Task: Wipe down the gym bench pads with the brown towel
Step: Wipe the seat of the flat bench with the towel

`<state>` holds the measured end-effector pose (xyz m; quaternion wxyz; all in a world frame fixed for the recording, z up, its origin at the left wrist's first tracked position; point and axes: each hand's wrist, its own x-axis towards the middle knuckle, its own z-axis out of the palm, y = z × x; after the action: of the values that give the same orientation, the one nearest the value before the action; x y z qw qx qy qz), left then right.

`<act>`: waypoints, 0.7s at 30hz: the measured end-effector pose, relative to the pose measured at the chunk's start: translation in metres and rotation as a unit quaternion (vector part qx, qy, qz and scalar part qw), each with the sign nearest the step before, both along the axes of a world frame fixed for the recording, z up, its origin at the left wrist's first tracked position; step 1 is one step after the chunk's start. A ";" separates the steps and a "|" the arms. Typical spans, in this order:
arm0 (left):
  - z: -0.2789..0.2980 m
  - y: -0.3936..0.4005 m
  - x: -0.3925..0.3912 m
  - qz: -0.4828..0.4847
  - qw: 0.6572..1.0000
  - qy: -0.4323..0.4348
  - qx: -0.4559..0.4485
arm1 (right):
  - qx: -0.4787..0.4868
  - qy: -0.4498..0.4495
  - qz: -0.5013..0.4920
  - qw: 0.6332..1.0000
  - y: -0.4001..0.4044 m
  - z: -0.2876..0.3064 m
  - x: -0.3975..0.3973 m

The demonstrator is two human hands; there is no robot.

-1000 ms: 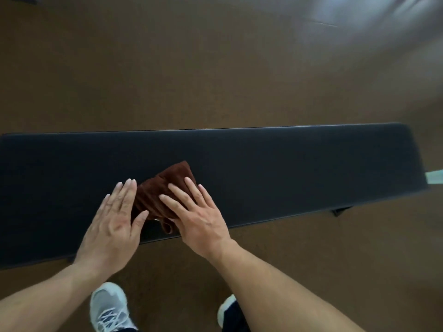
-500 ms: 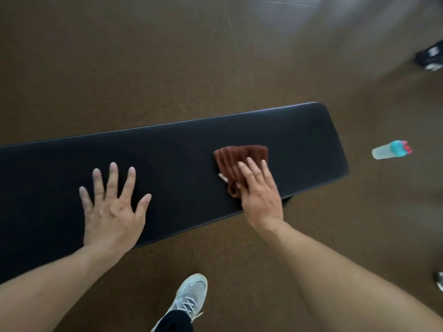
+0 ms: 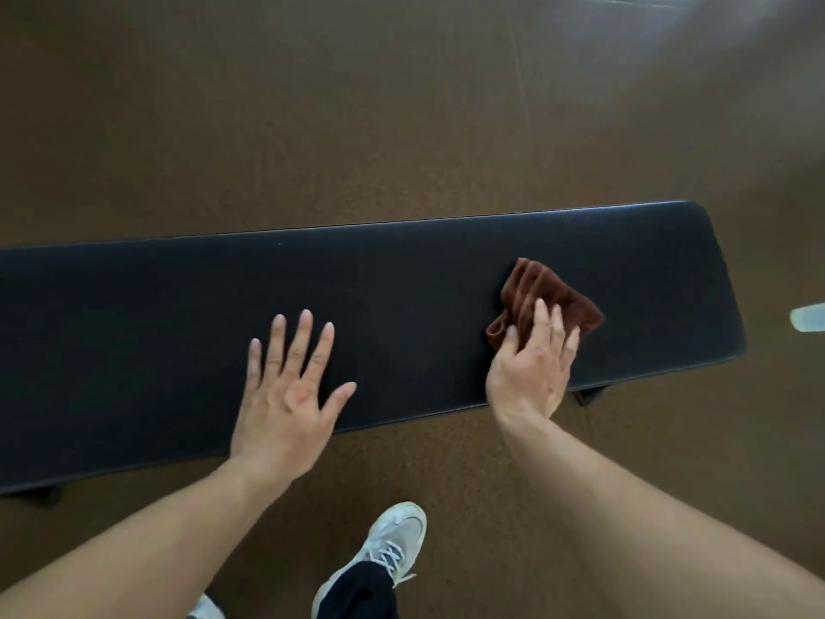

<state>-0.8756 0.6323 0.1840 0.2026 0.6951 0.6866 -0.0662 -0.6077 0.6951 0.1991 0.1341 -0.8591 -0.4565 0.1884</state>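
A long black bench pad (image 3: 402, 283) runs across the view from the left edge to the right. The brown towel (image 3: 535, 290) lies bunched on it near the right end. My right hand (image 3: 533, 366) presses flat on the towel's near part, fingers straight over the cloth and thumb at its left edge. My left hand (image 3: 290, 386) rests flat on the bare pad near the middle, fingers spread, holding nothing.
Brown floor surrounds the bench. A pale bottle (image 3: 809, 318) lies on the floor past the bench's right end, cut off by the frame edge. My white shoe (image 3: 393, 542) stands on the floor just in front of the bench.
My right hand has slid the towel from the pad's middle toward its right end. My left hand left the towel and now lies flat on the pad.
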 end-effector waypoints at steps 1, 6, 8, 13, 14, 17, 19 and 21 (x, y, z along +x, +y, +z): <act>-0.001 -0.010 -0.003 -0.017 1.000 -0.003 0.005 | 0.004 0.004 0.024 1.000 -0.005 -0.001 -0.018; -0.003 -0.058 -0.057 -0.116 0.992 -0.037 0.033 | 0.001 0.023 0.113 0.993 -0.006 -0.002 -0.103; -0.002 -0.075 -0.091 -0.115 0.992 -0.033 0.035 | 0.000 0.029 0.138 0.990 0.000 0.000 -0.135; 0.001 -0.110 -0.212 0.015 0.999 -0.008 0.034 | -0.017 0.000 0.247 0.969 0.014 0.002 -0.212; 0.003 -0.117 -0.239 0.026 0.999 0.001 0.032 | -0.020 0.002 0.257 0.966 0.016 0.003 -0.231; 0.009 -0.142 -0.314 0.073 0.997 0.016 0.015 | -0.025 0.010 0.295 0.955 0.013 0.007 -0.303; 0.016 -0.161 -0.354 0.166 0.986 0.008 0.013 | -0.023 0.016 0.346 0.938 0.005 0.008 -0.361; 0.019 -0.163 -0.365 0.234 0.972 -0.005 0.024 | -0.034 0.027 0.394 0.918 0.000 0.010 -0.397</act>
<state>-1.2410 0.4694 0.2028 0.1991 0.5200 0.8306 0.0030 -1.0043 0.6951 0.2096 0.0320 -0.6084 -0.7477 0.2642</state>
